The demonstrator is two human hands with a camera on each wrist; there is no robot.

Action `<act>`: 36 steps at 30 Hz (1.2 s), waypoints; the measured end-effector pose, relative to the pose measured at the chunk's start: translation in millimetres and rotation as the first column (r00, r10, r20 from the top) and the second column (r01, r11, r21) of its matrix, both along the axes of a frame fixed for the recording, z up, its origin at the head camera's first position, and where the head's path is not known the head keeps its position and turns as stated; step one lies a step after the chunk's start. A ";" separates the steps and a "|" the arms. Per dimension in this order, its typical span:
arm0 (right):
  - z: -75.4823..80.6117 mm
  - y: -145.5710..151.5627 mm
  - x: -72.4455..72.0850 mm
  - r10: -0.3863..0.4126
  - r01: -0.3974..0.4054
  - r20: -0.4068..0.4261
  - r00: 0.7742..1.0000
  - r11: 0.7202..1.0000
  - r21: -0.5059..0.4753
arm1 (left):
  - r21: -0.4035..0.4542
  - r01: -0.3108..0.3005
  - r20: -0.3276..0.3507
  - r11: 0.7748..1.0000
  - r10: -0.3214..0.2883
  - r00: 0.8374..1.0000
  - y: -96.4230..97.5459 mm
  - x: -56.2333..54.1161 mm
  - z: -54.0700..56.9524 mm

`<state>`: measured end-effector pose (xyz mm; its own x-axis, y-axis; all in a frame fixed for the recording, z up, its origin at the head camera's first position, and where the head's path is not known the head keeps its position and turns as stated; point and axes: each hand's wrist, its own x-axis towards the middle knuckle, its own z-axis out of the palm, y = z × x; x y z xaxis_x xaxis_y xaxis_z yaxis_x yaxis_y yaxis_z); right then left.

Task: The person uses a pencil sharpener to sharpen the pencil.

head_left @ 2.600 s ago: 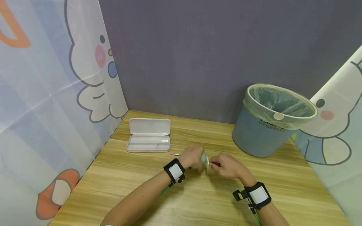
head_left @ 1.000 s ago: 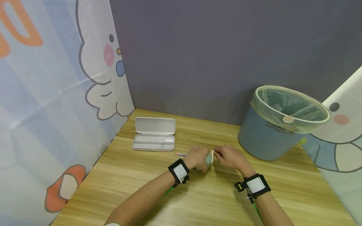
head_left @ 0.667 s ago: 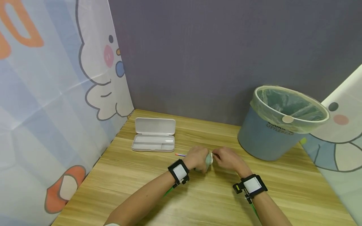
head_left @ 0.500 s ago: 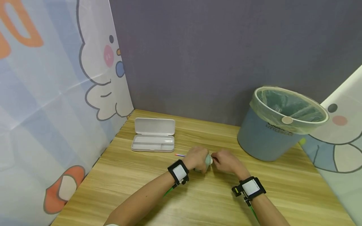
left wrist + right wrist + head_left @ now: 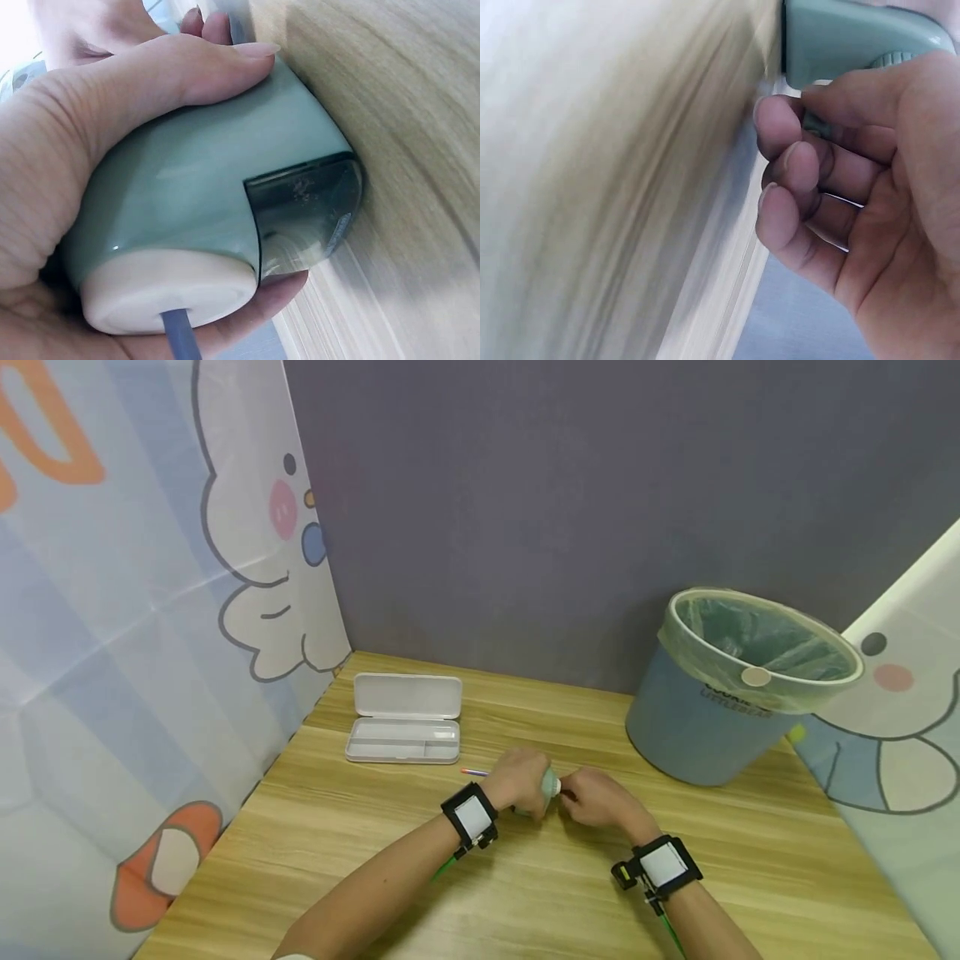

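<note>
A green crank pencil sharpener [image 5: 191,180] lies on its side at the table's middle, gripped by my left hand [image 5: 517,781]. In the left wrist view, the thumb presses along its body, near a dark see-through shavings drawer [image 5: 307,214]. A blue pencil [image 5: 180,334] sticks out of the hole in its cream front; its orange-tipped end shows left of my hand in the head view. On the other side, my right hand [image 5: 597,797] pinches the small green crank knob [image 5: 817,126] between thumb and curled index finger. The crank arm is mostly hidden.
An open white pencil case [image 5: 402,741], its lid raised, stands at the back left of the wooden table [image 5: 450,893]. At the back right is a blue trash bin [image 5: 678,722] with a plastic liner. A grey wall rises behind the table, with printed cloths at the sides.
My right hand has circled with the crank, rising about a second ago and lowering since. The left hand keeps its grip on the sharpener, and the head view has shifted slightly.
</note>
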<state>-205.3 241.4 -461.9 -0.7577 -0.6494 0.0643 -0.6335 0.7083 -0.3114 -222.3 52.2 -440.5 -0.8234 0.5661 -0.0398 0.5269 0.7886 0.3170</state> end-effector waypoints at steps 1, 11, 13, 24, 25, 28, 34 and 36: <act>0.0 -0.9 1.1 0.006 -0.006 0.006 1.000 1.000 -0.003 | -0.001 -0.002 0.003 1.000 0.002 1.000 -0.6 0.1 0.1; 1.5 -3.4 15.2 0.035 -0.034 0.045 0.998 0.999 -0.025 | 0.006 -0.018 0.028 1.000 0.018 0.999 -3.0 0.4 -2.6; 2.8 -1.4 17.7 0.040 -0.038 0.047 0.998 0.999 -0.030 | -0.006 -0.016 0.020 1.000 0.016 1.000 -2.7 0.1 -2.3; 3.5 9.2 26.0 -0.047 0.053 0.123 0.991 0.997 -0.051 | -0.038 0.047 0.043 0.998 -0.046 0.998 -6.5 -1.1 7.9; 3.2 10.5 26.4 -0.052 0.060 0.132 0.990 0.997 -0.058 | -0.040 0.059 0.050 0.997 -0.057 0.997 -6.7 -1.4 8.5; 2.8 14.6 26.6 -0.055 0.067 0.143 0.988 0.995 -0.078 | -0.044 0.090 0.067 0.995 -0.087 0.994 -7.1 -2.4 10.0; 5.4 19.3 25.0 -0.048 0.061 0.144 0.988 0.994 -0.092 | -0.008 0.099 0.116 0.995 -0.097 0.988 -9.1 -4.2 12.7; 7.0 19.8 24.4 -0.046 0.059 0.144 0.988 0.994 -0.087 | 0.015 0.092 0.137 0.996 -0.093 0.986 -10.8 -4.8 13.4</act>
